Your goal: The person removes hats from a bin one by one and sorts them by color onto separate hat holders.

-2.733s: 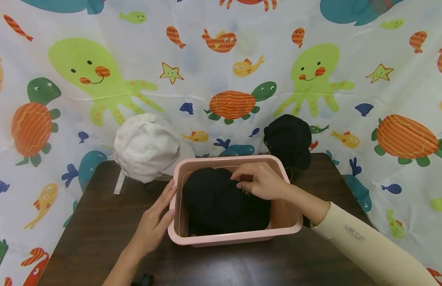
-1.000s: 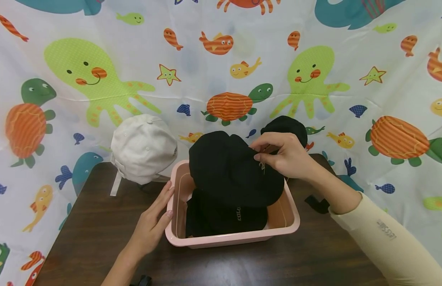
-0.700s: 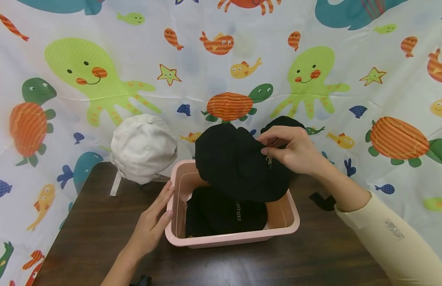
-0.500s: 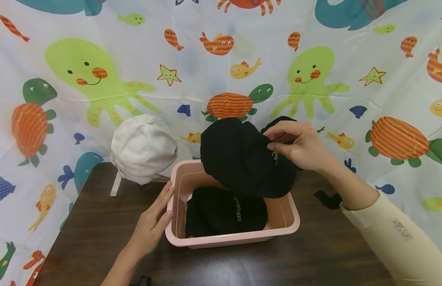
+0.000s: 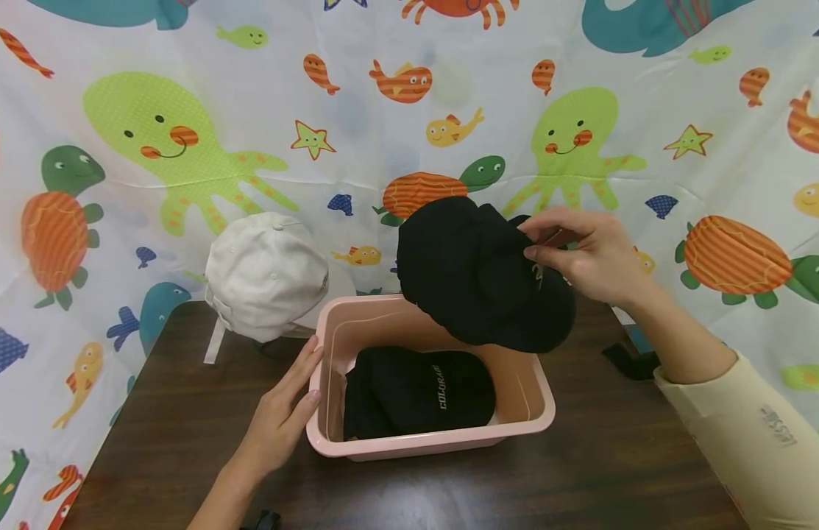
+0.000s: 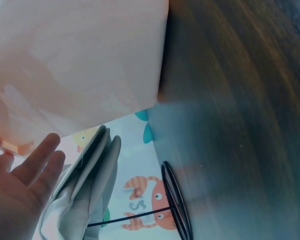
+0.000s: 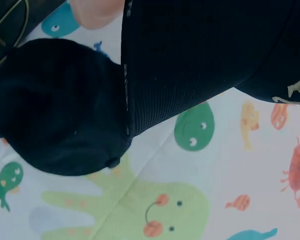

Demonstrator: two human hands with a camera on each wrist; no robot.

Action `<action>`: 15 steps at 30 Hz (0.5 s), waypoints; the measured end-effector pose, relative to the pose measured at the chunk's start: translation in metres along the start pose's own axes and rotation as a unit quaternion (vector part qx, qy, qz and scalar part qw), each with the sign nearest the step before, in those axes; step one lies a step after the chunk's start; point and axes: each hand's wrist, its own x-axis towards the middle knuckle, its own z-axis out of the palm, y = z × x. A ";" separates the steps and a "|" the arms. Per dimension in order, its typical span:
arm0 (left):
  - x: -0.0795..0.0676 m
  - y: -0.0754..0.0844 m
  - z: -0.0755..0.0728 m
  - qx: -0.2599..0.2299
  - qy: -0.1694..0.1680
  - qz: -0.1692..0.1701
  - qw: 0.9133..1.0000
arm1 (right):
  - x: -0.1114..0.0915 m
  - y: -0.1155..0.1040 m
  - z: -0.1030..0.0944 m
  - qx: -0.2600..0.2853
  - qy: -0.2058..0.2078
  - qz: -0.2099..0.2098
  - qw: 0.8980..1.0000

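Observation:
My right hand (image 5: 591, 254) pinches a black baseball cap (image 5: 475, 272) between thumb and fingers, near the small light emblem on its front. The cap hangs over the back right part of a pink plastic bin (image 5: 435, 440). Inside the bin lies another black cap (image 5: 416, 394) with "COLORADO"-like lettering. My left hand (image 5: 283, 408) rests with straight fingers against the bin's left rim. In the left wrist view its fingers (image 6: 40, 157) reach up beside the bin wall. The right wrist view shows the held cap's dark cloth (image 7: 190, 55) close up.
A white cap (image 5: 270, 272) sits at the table's back left, with a black wire base (image 6: 177, 205) under it. Another black cap (image 7: 60, 105) stands at the back right, mostly hidden in the head view, near gold wire (image 7: 24, 25). A sea-animal curtain (image 5: 383, 147) hangs behind the table (image 5: 184, 412).
My right hand has lifted the black cap out of the bin, up and to the right, uncovering the lettered cap beneath. My left hand has stayed at the rim.

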 end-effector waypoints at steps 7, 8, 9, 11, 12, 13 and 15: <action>-0.001 0.000 0.001 -0.001 0.002 0.006 1.000 | -0.002 0.005 -0.014 -0.019 0.019 0.009 1.000; 0.000 0.000 0.001 -0.001 0.003 0.008 1.000 | -0.002 0.006 -0.016 -0.024 0.022 0.008 0.999; 0.000 0.000 0.001 0.000 0.003 0.008 1.000 | -0.002 0.006 -0.019 -0.030 0.025 0.006 0.999; 0.000 0.000 0.001 0.001 0.003 0.009 1.000 | -0.002 0.008 -0.023 -0.039 0.031 0.009 0.999; 0.000 0.000 0.001 0.001 0.004 0.009 1.000 | -0.002 0.009 -0.025 -0.046 0.035 0.013 0.998; 0.000 0.000 0.001 0.002 0.005 0.011 1.000 | -0.002 0.010 -0.027 -0.051 0.038 0.017 0.998; 0.000 -0.001 0.001 0.003 0.007 0.014 1.000 | -0.002 0.012 -0.030 -0.060 0.042 0.025 0.997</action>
